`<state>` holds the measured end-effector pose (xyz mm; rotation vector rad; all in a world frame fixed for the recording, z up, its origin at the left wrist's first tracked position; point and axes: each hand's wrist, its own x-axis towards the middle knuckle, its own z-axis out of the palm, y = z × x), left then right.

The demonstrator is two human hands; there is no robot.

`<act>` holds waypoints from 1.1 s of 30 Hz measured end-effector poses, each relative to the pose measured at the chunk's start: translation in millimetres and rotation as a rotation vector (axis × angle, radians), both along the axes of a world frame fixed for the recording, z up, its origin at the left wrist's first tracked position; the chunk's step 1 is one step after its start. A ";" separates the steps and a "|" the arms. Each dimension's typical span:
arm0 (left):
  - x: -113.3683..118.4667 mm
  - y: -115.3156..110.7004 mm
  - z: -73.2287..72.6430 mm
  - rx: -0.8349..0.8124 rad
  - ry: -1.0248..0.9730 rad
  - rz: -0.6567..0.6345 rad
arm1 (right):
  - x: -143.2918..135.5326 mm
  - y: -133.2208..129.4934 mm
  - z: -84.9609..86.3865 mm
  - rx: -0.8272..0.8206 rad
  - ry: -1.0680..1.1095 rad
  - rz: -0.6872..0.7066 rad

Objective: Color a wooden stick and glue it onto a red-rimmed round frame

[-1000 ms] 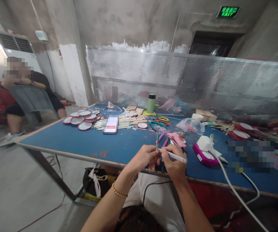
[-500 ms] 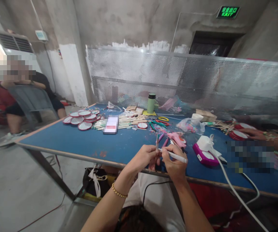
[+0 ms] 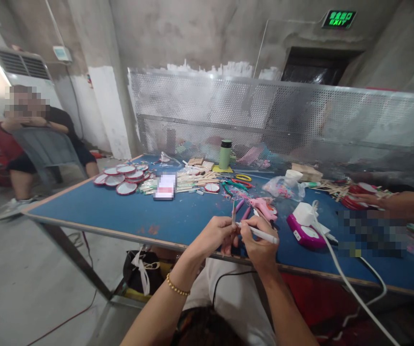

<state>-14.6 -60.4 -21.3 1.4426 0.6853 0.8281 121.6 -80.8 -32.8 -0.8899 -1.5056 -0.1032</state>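
Close to the table's front edge, my left hand (image 3: 223, 231) pinches a thin flat stick (image 3: 233, 212) that stands upright between the fingertips. My right hand (image 3: 261, 245) is closed around a white pen (image 3: 263, 234), its tip pointing left at the stick, by my left fingers. Whether the tip touches the stick I cannot tell. Just beyond my hands lie a pink glue gun (image 3: 263, 207) and purple-handled tools (image 3: 243, 209).
White discs with red rims (image 3: 115, 179) are heaped at the left, beside a phone (image 3: 164, 186) and wooden sticks (image 3: 192, 180). A green bottle (image 3: 225, 154) stands at the back. Right are a purple power strip (image 3: 306, 230) and a co-worker's hand (image 3: 376, 199).
My hands, the stick and the pen stay almost where they were. At the right, the co-worker's hand has shifted among the red-rimmed discs.
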 end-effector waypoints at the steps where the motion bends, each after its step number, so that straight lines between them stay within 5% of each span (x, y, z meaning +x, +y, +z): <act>1: 0.0 -0.1 -0.1 0.002 0.001 0.000 | -0.1 -0.4 0.6 -0.001 -0.002 0.004; 33: -0.2 1.1 -0.8 0.015 0.011 -0.010 | 0.3 -0.4 2.0 -0.016 -0.032 -0.015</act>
